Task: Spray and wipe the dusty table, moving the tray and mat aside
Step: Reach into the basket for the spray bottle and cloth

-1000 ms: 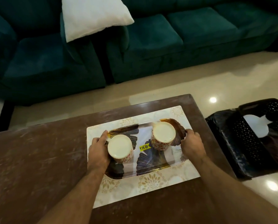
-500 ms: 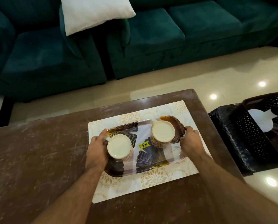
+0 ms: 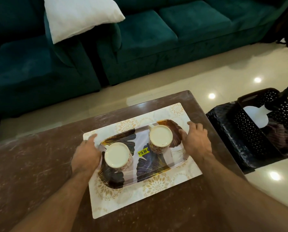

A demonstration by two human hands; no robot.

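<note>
A patterned tray (image 3: 156,166) with a yellow price sticker lies on a cream floral mat (image 3: 158,186) on the dusty brown table (image 3: 31,164). Two upside-down cups stand on the tray, one at the left (image 3: 117,154) and one at the right (image 3: 160,135). My left hand (image 3: 87,153) rests over the tray's left end, its index finger stretched onto the mat. My right hand (image 3: 196,139) lies over the tray's right end with fingers spread and fairly straight. The tray's end rims are hidden under my hands.
A black perforated basket (image 3: 264,129) stands on the tiled floor just right of the table. A teal sofa (image 3: 140,41) with a white cushion (image 3: 79,14) runs along the far side. The table's right edge is close to the mat.
Both hands' fingers, curled round the tray's ends before, have loosened and stretched out. The tray and mat stay in place on the table. The view has shifted slightly.
</note>
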